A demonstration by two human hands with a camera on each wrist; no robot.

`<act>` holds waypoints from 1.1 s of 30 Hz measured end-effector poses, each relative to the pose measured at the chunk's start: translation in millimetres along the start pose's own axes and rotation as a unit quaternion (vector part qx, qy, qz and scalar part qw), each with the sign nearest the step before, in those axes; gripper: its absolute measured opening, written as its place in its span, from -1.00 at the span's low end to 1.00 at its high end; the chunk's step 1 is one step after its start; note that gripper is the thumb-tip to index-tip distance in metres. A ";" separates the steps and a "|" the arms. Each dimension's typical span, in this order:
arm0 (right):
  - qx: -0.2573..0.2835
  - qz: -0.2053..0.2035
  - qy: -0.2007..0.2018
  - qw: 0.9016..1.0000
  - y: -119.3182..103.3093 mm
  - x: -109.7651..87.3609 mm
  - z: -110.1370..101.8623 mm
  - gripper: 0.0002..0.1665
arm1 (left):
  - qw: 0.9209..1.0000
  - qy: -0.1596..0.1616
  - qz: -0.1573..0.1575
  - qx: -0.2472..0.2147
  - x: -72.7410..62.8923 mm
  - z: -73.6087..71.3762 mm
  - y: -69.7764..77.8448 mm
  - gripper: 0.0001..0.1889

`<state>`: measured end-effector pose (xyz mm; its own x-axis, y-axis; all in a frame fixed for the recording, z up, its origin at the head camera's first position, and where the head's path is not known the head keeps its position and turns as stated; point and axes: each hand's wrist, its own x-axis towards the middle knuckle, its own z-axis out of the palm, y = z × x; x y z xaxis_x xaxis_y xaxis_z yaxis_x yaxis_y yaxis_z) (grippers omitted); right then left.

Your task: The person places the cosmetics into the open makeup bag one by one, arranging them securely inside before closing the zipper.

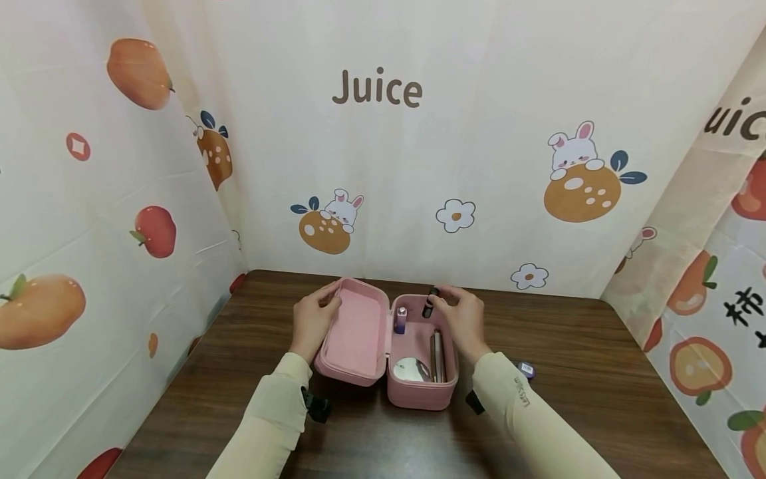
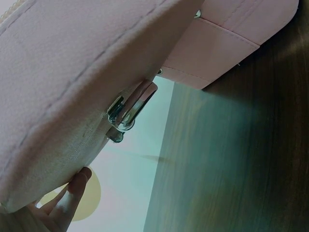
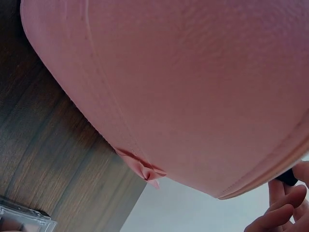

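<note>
A pink zip-around cosmetic case (image 1: 421,398) stands open on the table, its lid (image 1: 359,326) folded out to the left. My left hand (image 1: 314,322) grips the lid's left rim, and its fingers (image 2: 72,193) show against the outer side in the left wrist view. Over the back right of the case, my right hand (image 1: 463,319) pinches a small black tube (image 1: 429,303), which hangs tilted inside the back wall. Inside the case are a purple lipstick-like tube (image 1: 401,320), a round silvery disc (image 1: 410,370) and slim brownish metallic sticks (image 1: 439,356).
A small purple item with a white label (image 1: 526,370) lies on the dark wooden table (image 1: 568,412), by the right sleeve. The right wrist view has a clear plastic box (image 3: 26,217) at its lower left. A printed curtain (image 1: 389,153) rises behind the table.
</note>
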<state>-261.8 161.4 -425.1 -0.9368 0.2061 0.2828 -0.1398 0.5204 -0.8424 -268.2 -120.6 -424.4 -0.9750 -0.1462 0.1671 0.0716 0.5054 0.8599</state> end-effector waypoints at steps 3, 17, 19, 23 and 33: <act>0.004 -0.002 -0.002 1.000 0.0 0.1 2.2 -0.68 | 1.000 0.000 0.000 0.000 0.1 -0.4 -0.4 -0.60; 0.027 -0.006 -0.015 0.999 1.9 0.4 11.5 -0.75 | 1.000 0.002 -0.004 -0.001 0.1 -0.6 -0.9 -0.61; 0.018 -0.009 -0.016 1.000 2.1 0.5 12.5 -0.76 | 1.000 0.005 -0.003 0.000 0.2 -0.2 -1.0 -0.61; 0.010 -0.016 -0.019 1.000 2.9 0.8 14.2 -0.77 | 1.000 0.009 -0.003 0.002 0.5 0.2 -1.2 -0.61; -0.002 -0.013 -0.033 0.999 3.4 0.8 18.0 -0.78 | 1.000 0.013 -0.001 0.006 0.2 0.2 0.6 -0.62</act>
<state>-268.8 148.4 -436.0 -0.9519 0.1379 0.2735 -0.1631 0.5276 -0.8337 -268.4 -120.1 -424.0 -0.9692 -0.1695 0.1789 0.0674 0.5159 0.8540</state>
